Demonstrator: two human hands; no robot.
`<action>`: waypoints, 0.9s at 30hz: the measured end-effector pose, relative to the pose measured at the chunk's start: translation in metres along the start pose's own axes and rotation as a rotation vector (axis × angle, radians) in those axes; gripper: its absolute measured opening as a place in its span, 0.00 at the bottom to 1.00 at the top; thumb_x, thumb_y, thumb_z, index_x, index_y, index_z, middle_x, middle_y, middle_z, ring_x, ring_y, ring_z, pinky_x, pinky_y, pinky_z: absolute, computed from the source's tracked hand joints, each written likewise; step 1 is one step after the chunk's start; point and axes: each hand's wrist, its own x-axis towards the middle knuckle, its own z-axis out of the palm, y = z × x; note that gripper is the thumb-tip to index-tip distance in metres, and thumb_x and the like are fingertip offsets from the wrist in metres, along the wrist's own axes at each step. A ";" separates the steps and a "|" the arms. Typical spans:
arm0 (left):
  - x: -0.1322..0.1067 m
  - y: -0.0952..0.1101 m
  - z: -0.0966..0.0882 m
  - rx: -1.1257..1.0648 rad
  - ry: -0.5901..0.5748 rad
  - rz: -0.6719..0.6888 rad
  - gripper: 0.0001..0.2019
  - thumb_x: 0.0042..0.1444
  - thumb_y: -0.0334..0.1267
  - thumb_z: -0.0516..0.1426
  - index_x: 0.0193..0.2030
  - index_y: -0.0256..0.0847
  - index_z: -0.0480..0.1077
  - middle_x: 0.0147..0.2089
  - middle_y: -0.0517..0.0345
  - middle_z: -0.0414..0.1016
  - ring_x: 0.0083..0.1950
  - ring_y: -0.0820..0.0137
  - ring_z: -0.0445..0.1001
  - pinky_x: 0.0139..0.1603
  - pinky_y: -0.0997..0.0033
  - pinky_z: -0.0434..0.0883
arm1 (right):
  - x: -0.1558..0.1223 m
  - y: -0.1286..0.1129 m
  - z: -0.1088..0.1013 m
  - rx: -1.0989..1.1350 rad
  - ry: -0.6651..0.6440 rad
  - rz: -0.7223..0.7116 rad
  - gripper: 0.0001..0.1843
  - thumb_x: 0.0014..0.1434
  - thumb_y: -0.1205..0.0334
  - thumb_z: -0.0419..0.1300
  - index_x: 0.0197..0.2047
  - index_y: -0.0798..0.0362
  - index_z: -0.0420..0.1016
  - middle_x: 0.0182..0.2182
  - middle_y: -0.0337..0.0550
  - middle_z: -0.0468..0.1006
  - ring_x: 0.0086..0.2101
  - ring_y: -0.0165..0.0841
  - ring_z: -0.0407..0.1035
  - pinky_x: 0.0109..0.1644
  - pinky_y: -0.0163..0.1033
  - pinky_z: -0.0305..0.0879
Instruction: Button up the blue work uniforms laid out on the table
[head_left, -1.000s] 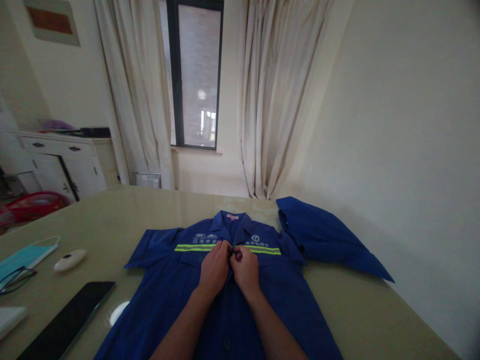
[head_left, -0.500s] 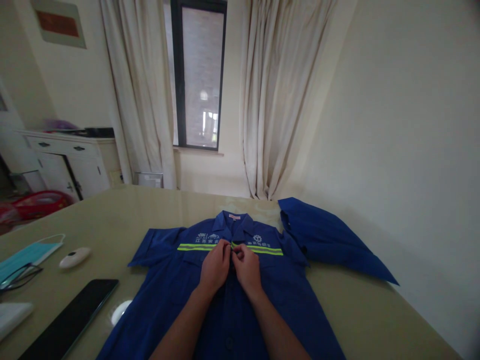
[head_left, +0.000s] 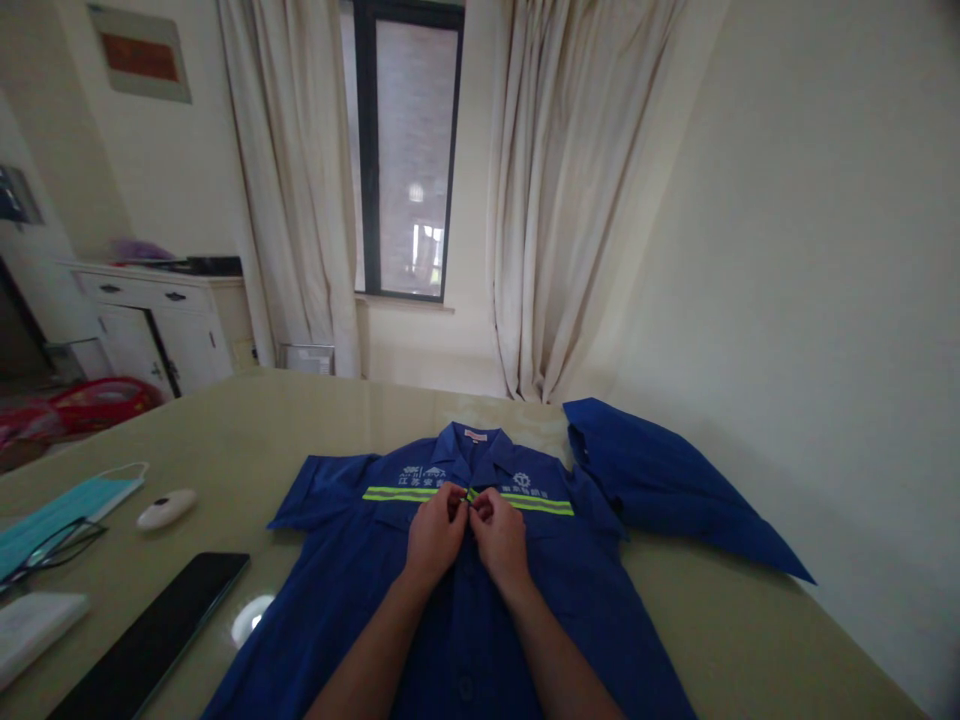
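**Little has moved: both hands stay pinched at the shirt's chest stripe**

Only the view has shifted since the earlier frames. The window, the table and everything on it now sit a little further right in the picture, while the two hands have kept their place on the garment. The left hand (head_left: 433, 532) and the right hand (head_left: 501, 537) are still knuckle to knuckle, as they were a second ago.

The blue work shirt (head_left: 352, 570) lies flat and front up on the table (head_left: 300, 415), directly under both hands and spreading out to either side of them. The fingers (head_left: 454, 499) of both hands are drawn in narrow, with the tips meeting on the shirt's centre opening. They pinch the cloth just where the yellow reflective stripe (head_left: 390, 494) crosses it. Whether a button sits between them cannot be told. The collar (head_left: 471, 446) lies just beyond the fingertips.

A second blue garment (head_left: 675, 490) lies bundled to the right of the fingers, touching the shirt's sleeve. Well off to their left are a dark phone (head_left: 154, 640), a small white device (head_left: 166, 509) and a face mask (head_left: 64, 503)
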 end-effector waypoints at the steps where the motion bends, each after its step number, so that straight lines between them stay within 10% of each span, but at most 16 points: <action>1: 0.000 0.001 0.000 -0.007 -0.001 -0.004 0.04 0.64 0.33 0.58 0.44 0.45 0.72 0.40 0.60 0.83 0.41 0.70 0.81 0.41 0.75 0.67 | 0.000 0.000 0.000 -0.005 0.004 -0.015 0.03 0.57 0.66 0.60 0.32 0.49 0.73 0.25 0.37 0.78 0.28 0.34 0.74 0.33 0.33 0.62; 27: 0.000 0.006 -0.007 -0.033 0.019 -0.057 0.03 0.60 0.34 0.60 0.34 0.43 0.72 0.32 0.62 0.80 0.34 0.71 0.77 0.36 0.75 0.64 | 0.003 0.004 0.002 0.100 0.019 0.007 0.04 0.55 0.62 0.60 0.31 0.50 0.76 0.25 0.38 0.78 0.26 0.34 0.72 0.31 0.35 0.61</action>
